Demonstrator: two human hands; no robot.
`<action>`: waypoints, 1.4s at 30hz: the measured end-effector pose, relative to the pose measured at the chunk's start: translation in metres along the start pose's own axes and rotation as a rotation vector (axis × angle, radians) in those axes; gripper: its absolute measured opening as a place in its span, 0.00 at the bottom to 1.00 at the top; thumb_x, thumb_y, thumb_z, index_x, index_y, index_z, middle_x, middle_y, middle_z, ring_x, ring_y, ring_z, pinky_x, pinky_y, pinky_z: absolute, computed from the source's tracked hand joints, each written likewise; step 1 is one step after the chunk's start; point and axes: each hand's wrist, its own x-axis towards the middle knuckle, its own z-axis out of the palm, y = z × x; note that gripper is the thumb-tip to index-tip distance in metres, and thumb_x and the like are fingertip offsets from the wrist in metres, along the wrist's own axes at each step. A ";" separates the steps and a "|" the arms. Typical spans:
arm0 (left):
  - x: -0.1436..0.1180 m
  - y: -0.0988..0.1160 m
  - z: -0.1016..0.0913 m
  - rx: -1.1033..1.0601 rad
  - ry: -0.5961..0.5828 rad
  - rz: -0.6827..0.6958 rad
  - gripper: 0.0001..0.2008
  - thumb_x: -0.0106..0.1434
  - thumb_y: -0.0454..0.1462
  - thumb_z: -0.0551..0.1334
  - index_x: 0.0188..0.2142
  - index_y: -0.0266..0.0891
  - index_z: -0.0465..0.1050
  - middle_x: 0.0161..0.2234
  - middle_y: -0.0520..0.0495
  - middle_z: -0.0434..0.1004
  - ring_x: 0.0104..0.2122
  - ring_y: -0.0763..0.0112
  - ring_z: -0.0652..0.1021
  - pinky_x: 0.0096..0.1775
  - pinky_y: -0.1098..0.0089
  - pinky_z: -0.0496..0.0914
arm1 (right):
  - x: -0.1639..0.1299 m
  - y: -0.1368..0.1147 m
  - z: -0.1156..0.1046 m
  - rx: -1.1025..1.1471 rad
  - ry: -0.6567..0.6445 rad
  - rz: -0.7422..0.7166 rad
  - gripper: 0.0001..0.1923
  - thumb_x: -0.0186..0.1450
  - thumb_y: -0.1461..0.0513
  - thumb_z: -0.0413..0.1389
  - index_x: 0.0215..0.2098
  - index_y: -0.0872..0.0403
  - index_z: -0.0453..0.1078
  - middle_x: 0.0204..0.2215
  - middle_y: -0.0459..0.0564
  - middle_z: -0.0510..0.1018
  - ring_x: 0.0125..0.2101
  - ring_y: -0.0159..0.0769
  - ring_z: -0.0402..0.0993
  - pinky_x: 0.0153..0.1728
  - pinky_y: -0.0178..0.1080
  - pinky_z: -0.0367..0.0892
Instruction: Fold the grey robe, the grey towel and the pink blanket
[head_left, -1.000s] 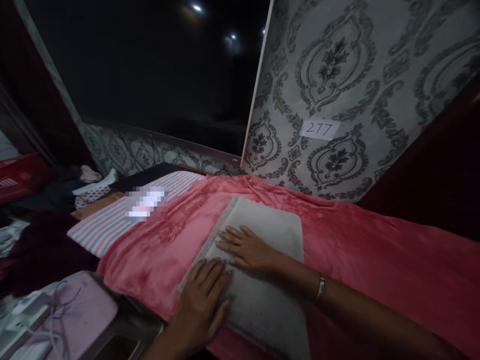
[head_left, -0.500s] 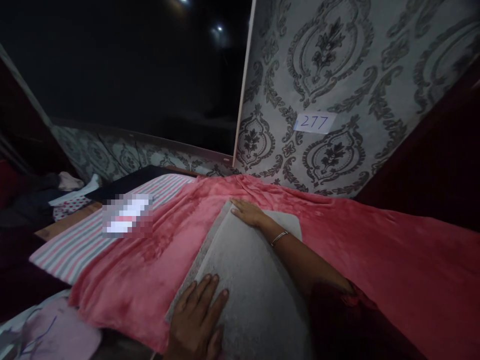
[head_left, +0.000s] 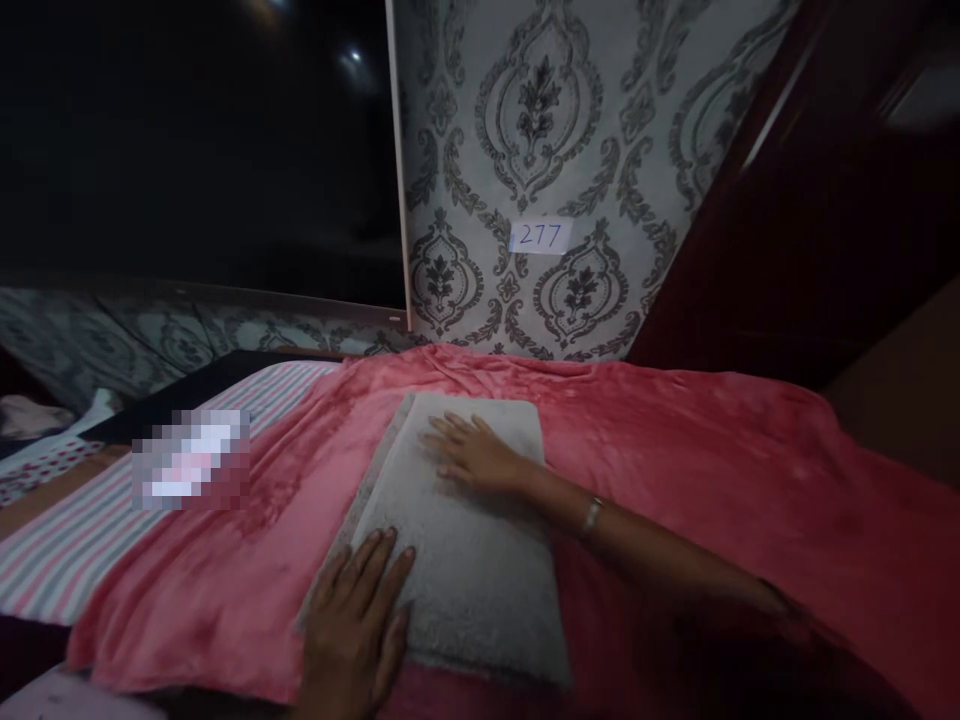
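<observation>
We start from the largest surface: a pink fleece blanket (head_left: 712, 480) covers the bed, with a striped sheet (head_left: 97, 530) showing at its left edge and patterned wallpaper (head_left: 540, 120) bearing a paper label marked 277 (head_left: 540, 236) behind. On the blanket, near its middle, lies a folded grey towel (head_left: 465, 560), flat, its long side running away from us. Our right hand (head_left: 472, 455) rests palm down on the far half of the towel, fingers spread and gripping nothing. Our left hand (head_left: 356, 625) lies flat across the near left corner, likewise open, fingertips on the towel and palm partly over the blanket. A bangle (head_left: 590, 517) sits on the right wrist. We judge the step in hand to be pressing and smoothing the folded towel. The next move calls for even downward pressure while sliding outward, so the layers stay aligned. The light is dim, so the number of folded layers is probably two, seen at the left edge.
</observation>
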 end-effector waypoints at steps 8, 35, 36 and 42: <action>0.035 0.072 0.020 -0.191 -0.108 0.109 0.29 0.61 0.48 0.63 0.60 0.45 0.68 0.59 0.41 0.73 0.61 0.51 0.67 0.66 0.45 0.46 | -0.078 0.013 0.018 0.055 -0.042 -0.071 0.33 0.73 0.42 0.41 0.72 0.42 0.47 0.72 0.47 0.43 0.71 0.47 0.34 0.67 0.64 0.35; 0.028 0.097 0.014 -0.171 -0.347 0.036 0.44 0.53 0.53 0.71 0.66 0.52 0.59 0.69 0.44 0.58 0.68 0.44 0.57 0.64 0.38 0.52 | -0.002 0.078 -0.008 -0.148 0.112 0.420 0.30 0.74 0.49 0.43 0.72 0.46 0.51 0.72 0.52 0.46 0.71 0.55 0.35 0.66 0.65 0.36; 0.028 0.093 0.005 -0.202 -0.347 0.043 0.39 0.58 0.51 0.67 0.67 0.50 0.59 0.68 0.44 0.60 0.68 0.48 0.58 0.65 0.42 0.54 | -0.001 0.061 -0.007 -0.158 0.118 0.334 0.30 0.74 0.50 0.44 0.72 0.46 0.50 0.72 0.52 0.45 0.71 0.54 0.35 0.66 0.64 0.36; 0.006 0.061 -0.019 -0.042 -0.243 -0.125 0.29 0.66 0.39 0.60 0.66 0.43 0.61 0.67 0.41 0.61 0.67 0.51 0.59 0.66 0.43 0.51 | 0.004 -0.021 0.027 -0.056 -0.054 -0.164 0.31 0.74 0.45 0.42 0.72 0.39 0.46 0.73 0.46 0.41 0.71 0.48 0.33 0.67 0.61 0.39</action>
